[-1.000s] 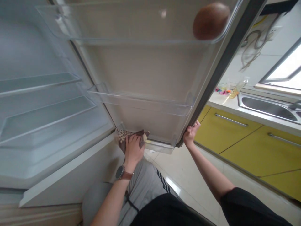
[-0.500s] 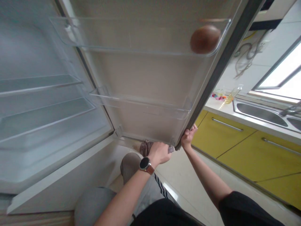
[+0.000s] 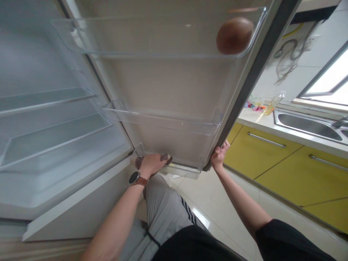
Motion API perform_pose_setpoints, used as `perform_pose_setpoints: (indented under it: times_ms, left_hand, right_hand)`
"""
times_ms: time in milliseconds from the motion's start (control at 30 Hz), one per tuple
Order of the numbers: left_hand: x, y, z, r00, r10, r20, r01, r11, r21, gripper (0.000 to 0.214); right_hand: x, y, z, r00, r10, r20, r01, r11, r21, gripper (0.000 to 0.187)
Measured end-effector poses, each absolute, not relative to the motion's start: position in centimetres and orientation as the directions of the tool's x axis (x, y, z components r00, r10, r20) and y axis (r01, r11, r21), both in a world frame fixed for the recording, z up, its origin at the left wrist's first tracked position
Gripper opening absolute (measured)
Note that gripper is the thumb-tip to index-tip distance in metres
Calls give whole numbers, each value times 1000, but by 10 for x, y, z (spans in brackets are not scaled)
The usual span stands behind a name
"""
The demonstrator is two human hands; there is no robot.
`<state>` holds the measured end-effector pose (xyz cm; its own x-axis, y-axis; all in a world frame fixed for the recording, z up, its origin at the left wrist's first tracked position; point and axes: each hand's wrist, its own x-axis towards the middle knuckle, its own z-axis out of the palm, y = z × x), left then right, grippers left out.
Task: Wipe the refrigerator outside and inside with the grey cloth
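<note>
Wiping the clear plastic bottom bin (image 3: 187, 172) seems the current step, fingers of the left hand (image 3: 153, 163) curled over a brown patterned cloth (image 3: 139, 162) at eight o'clock, the right hand (image 3: 219, 156) clamped on the cream, grey-edged fridge door (image 3: 174, 87) at four, which the next stroke needs held steady.

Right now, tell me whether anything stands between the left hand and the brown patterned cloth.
Nothing visible does: the bare left hand holds the brown patterned cloth directly, at the lowest clear plastic bin of the open fridge door. Its palm is hidden.
</note>
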<state>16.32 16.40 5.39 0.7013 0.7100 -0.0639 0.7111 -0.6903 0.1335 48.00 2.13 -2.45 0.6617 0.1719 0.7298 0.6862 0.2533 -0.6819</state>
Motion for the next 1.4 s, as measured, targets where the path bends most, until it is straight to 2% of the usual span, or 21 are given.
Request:
perform_pose_setpoints:
  times_ms: [167, 500, 767, 1000, 1233, 1400]
  left_hand:
    - [144, 192, 50, 632, 771, -69, 774, -626, 98, 63]
    - [167, 174, 54, 689, 717, -108, 724, -688, 50, 66]
    - [215, 122, 53, 755, 654, -42, 654, -748, 116, 60]
    - [251, 78, 56, 841, 540, -20, 531, -819, 216, 48]
    - [240, 90, 56, 839, 542, -44, 537, -815, 218, 50]
    - [216, 120, 53, 797, 604, -25, 599, -782, 171, 57]
  right_hand:
    - [479, 22, -21, 655, 155, 740, 686, 290, -668, 73]
    - [482, 30, -10, 633, 127, 764, 721, 264, -641, 75]
    - [491, 35, -12, 655, 145, 742, 694, 273, -666, 72]
    - [491, 34, -9, 644, 143, 751, 707, 262, -656, 74]
    - [491, 34, -9, 637, 137, 758, 711, 276, -647, 76]
    - [494, 35, -11, 626, 140, 768, 724, 264, -638, 74]
